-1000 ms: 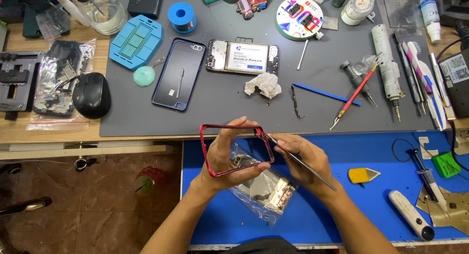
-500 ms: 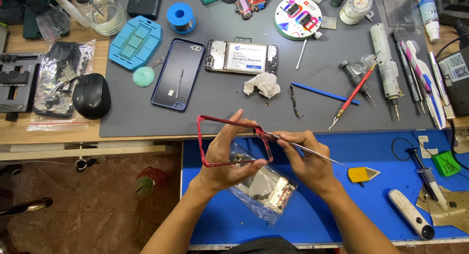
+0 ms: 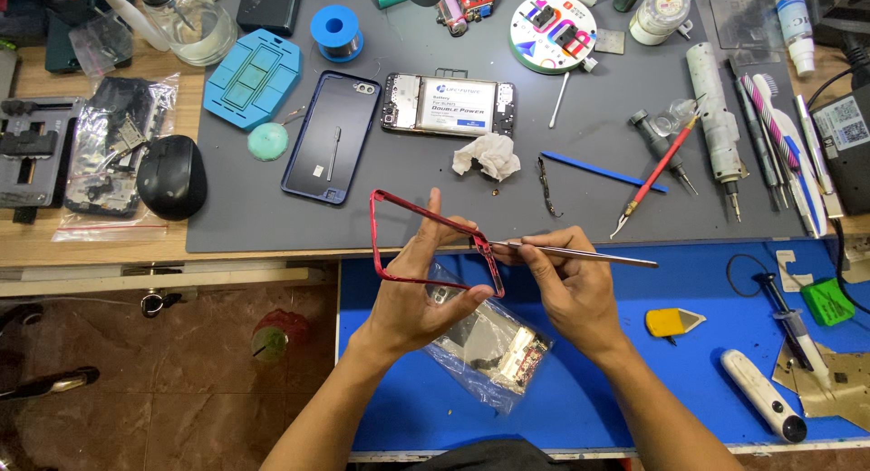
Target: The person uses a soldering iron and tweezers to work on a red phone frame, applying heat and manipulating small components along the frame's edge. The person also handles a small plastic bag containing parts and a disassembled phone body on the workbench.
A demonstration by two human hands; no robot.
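1. Head view, the hands: the left hand (image 3: 419,294) holds a thin red phone frame (image 3: 433,246) up over the near edge of the bench, thumb and fingers closed on the frame's lower right side, the index finger pointing up through its opening. The right hand (image 3: 569,285) pinches a slim metal tool (image 3: 580,252) between thumb and fingertips.

2. Head view, the key relation: the tool lies nearly level, its long axis running left to right, and its tip meets the frame's right-hand corner, just beside the left thumb. The frame's long axis slants from upper left to lower right. The right hand works the corner while the left only steadies it; the two hands are almost touching.

3. Head view, under the hands: a clear plastic bag (image 3: 489,353) with small parts lies on the blue mat (image 3: 689,380) at the near edge, directly below the frame.

4. Head view, the bench farther back: on the grey mat (image 3: 598,208) lie an opened phone (image 3: 448,105), a dark blue back cover (image 3: 330,137), a crumpled tissue (image 3: 487,154) and a red-handled tool (image 3: 654,176). A black mouse (image 3: 170,175) sits toward the left edge.

5. Head view, the room: a reddish-brown floor (image 3: 163,389) shows below the bench's near left edge.
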